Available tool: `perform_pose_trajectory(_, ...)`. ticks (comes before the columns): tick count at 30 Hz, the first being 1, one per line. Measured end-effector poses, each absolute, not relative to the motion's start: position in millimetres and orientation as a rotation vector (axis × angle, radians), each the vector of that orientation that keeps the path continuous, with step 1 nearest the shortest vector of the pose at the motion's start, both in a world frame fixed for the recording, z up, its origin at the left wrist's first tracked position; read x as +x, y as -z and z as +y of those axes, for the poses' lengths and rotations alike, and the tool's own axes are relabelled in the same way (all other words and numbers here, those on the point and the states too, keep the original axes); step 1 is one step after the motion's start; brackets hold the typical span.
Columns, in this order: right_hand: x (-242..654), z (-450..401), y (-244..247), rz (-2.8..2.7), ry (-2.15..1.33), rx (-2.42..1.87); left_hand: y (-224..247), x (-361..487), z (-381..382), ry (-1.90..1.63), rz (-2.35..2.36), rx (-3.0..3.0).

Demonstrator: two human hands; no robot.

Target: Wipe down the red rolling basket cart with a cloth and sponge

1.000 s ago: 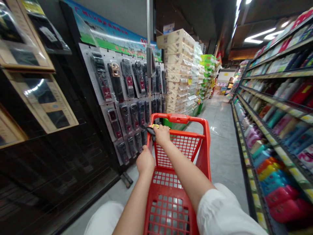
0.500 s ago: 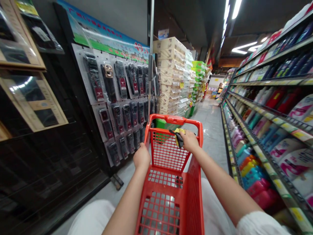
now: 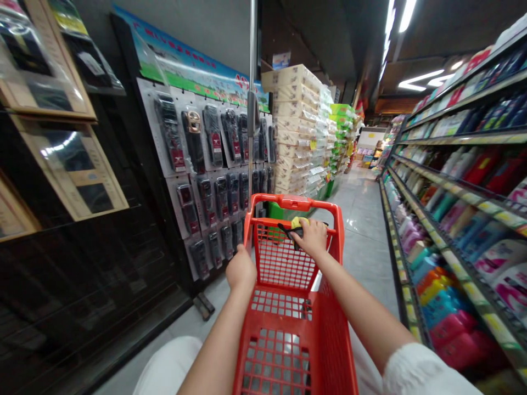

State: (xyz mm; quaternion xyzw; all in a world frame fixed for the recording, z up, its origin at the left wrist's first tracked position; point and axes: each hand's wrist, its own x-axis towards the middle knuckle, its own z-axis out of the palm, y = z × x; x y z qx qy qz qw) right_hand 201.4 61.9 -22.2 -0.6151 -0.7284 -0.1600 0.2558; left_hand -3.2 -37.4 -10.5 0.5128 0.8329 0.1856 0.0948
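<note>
A red plastic shopping basket [image 3: 288,318] with grid walls and an upright looped handle stands between my knees, with nothing lying in the part I can see. My left hand [image 3: 242,270] is closed round its left rim. At the crossbar under the looped handle, my right hand [image 3: 313,237] is closed on a small yellow and black bundle [image 3: 297,224], soft-looking, with thin black ends sticking out to the left. What kind of thing the bundle is cannot be made out. The fingertips of my left hand are hidden behind the rim.
On the left, packaged belts [image 3: 212,134] hang on a display rack, with a metal pole [image 3: 252,66] in front. Beyond stand stacked cream-coloured packs [image 3: 294,131]. Shelves of bottles [image 3: 457,219] line the right side. The grey tiled aisle [image 3: 362,219] runs ahead between them.
The racks and shelves have shifted slightly rightward in view. My right hand has turned a little on the bundle, whose black ends now point more to the left. My left hand keeps its hold.
</note>
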Motion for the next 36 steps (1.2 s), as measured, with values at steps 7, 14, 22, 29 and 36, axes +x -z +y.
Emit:
perform_pose_trajectory(7,113.6,77.9,16.8,-2.126,0.452,-1.523,10.9,-4.5,-36.0,-0.555,2.475,1.512)
perform_pose_trajectory(14,90.4,84.1,0.1,-2.399,0.382,-1.339,11.2,1.3,-37.2,-0.534,2.498,1.504)
perform_pose_trajectory(22,236.3,78.0,-3.2,-2.294,0.144,-1.584,0.9,0.4,-41.5,-0.445,2.462,1.482)
perform_pose_trajectory(29,256.1,85.9,1.5,-2.257,-0.03,-1.481,-32.3,-15.4,22.6,-0.437,2.397,1.507)
perform_pose_trajectory(36,293.5,128.6,-21.1,-2.113,-0.429,-1.176,-20.4,-17.1,53.3,-0.561,2.397,1.647)
